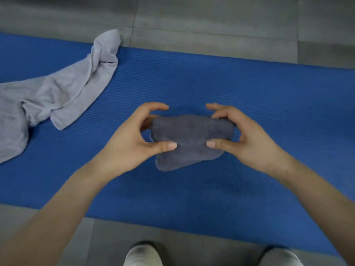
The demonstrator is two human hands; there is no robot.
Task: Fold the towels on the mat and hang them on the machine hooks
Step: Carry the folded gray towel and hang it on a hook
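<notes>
Squarely between the two hands is the dark grey towel [189, 134], a small folded bundle over the middle of the blue mat [221, 79]. The left hand [132, 140] takes its left end and the right hand [249, 140] its right end. A loose rounded flap sags below both thumbs toward the near edge of the mat. Well apart from all this, at the far left, a light grey towel [57, 89] lies unfolded and rumpled. One twisted end of it reaches over the mat's far edge onto the grey tiled floor [211, 25].

The left hand grips the bundle. Its thumb presses flat on the near face close to the middle, while the curled fingers wrap the left end from behind. The index finger arches over the top edge, and its tip stands clear of the cloth. The right hand mirrors it: the thumb lies on the near face just beside the other thumb, with a narrow strip of cloth between the two. Its fingers curl round the right end, and the index finger is bent above the top edge.

Most of the fingers of both hands are hidden behind the bundle, so how they lie there cannot be told. Whether the hanging flap touches the mat or hangs just above it is also unclear. The light grey towel is cut off by the left border. At the bottom, only the toes of two pale shoes [143, 255] show on the floor, both blurred.
</notes>
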